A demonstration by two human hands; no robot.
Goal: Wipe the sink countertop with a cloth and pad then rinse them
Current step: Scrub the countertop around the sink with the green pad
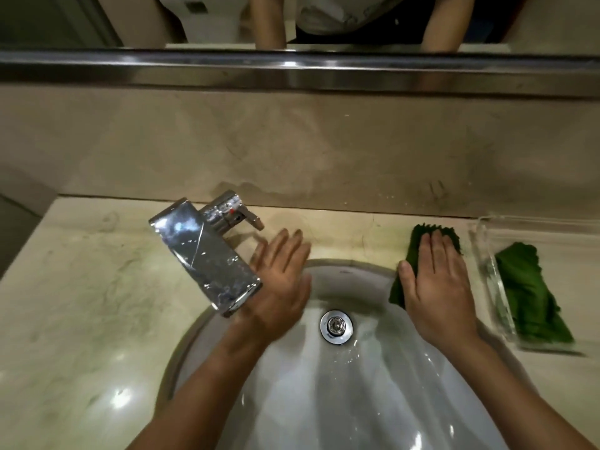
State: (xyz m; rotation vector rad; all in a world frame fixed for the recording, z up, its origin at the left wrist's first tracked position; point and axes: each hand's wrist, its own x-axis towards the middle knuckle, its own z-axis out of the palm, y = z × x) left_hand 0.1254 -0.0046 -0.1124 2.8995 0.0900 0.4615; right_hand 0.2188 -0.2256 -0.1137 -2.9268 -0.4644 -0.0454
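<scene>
Sink [373, 401] and drain [336, 326] were seen nearest, set into the marble table [81, 287]. Over the far rim, the left hand [276, 287] was held flat with straight fingers, blurred, just beside the faucet [207, 258] spout. The right hand [438, 284] was pressed flat, fingers straight and close together, on the green pad [412, 250], which lay on the table at the sink's right rim. Farther right, the green cloth [526, 290] was seen crumpled in a clear tray [487, 254]. A mirror [324, 21] was mounted beyond.

Beige stone wall [324, 141], mirror [97, 21] above
</scene>
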